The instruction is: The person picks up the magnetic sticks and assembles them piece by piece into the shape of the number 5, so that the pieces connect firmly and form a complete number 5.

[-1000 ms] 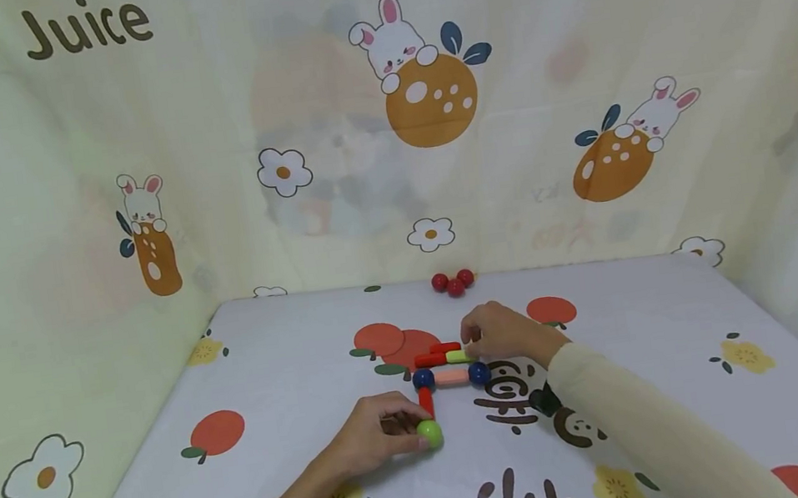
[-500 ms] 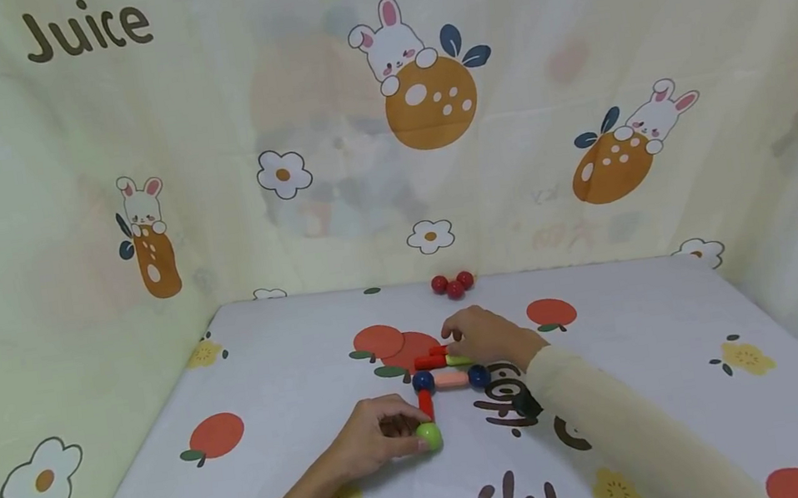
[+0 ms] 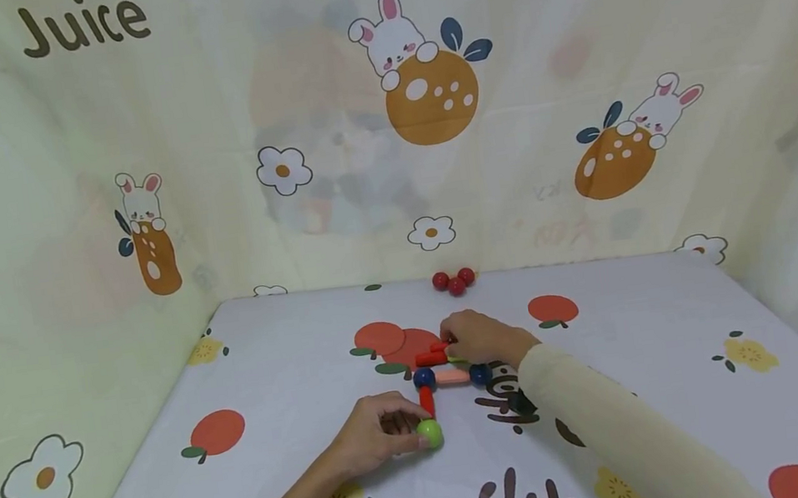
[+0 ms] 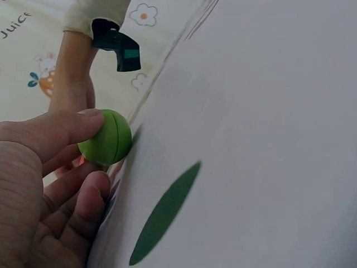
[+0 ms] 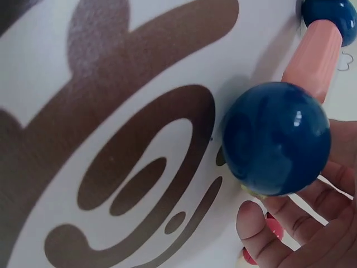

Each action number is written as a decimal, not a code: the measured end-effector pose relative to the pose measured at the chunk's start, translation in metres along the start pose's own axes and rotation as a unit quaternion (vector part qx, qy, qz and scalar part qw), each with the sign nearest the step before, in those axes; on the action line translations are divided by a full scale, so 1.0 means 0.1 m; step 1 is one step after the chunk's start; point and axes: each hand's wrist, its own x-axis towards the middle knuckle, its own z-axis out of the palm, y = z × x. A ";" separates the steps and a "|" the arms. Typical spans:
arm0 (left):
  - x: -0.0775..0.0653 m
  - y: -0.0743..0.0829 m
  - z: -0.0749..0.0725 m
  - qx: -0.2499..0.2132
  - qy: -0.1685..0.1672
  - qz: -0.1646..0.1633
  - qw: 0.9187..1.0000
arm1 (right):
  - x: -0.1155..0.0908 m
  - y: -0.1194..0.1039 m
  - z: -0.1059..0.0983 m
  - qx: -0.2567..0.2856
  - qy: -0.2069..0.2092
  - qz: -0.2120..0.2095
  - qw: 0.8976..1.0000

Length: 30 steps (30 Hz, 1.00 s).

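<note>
My left hand (image 3: 374, 433) pinches a green ball (image 3: 429, 434) between thumb and fingers, low at the tabletop. This ball sits at the near end of a red rod (image 3: 427, 401), whose far end meets a blue ball (image 3: 423, 378). From there a pink rod (image 3: 451, 377) runs right to a second blue ball (image 5: 277, 138). Behind this row my right hand (image 3: 488, 335) reaches over loose rods: a front red rod (image 3: 431, 358), a yellow-green rod (image 3: 455, 358) mostly covered, and a rear red rod (image 3: 438, 346) at the fingertips. Whether those fingertips grip it I cannot tell.
Several red balls (image 3: 456, 286) lie grouped at the back edge of the table. A white cloth (image 3: 292, 356) printed with fruit and flowers covers the table. Patterned curtains (image 3: 317, 83) stand behind and at both sides.
My right hand has moved left from the yellow-green rod, then lowered its fingertips to the rear red rod. The left hand has stayed on the green ball.
</note>
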 end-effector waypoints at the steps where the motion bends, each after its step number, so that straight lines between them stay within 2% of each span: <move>1: 0.00 0.00 0.00 0.001 0.001 -0.001 1.000 | 0.00 -0.01 0.00 0.002 -0.001 0.002 1.000; 8: 0.00 -0.04 0.00 0.004 0.003 -0.006 1.000 | -0.03 -0.07 -0.01 0.017 0.000 0.007 1.000; 17: 0.00 -0.04 0.00 0.003 0.004 -0.011 1.000 | -0.01 -0.08 -0.01 -0.002 0.006 0.011 1.000; 24: -0.01 -0.03 0.01 -0.008 0.005 -0.013 1.000 | -0.01 -0.06 0.00 0.043 0.009 0.029 0.999; 30: 0.00 -0.02 0.01 -0.004 0.008 -0.015 1.000 | -0.07 -0.01 -0.02 0.060 0.035 0.018 0.997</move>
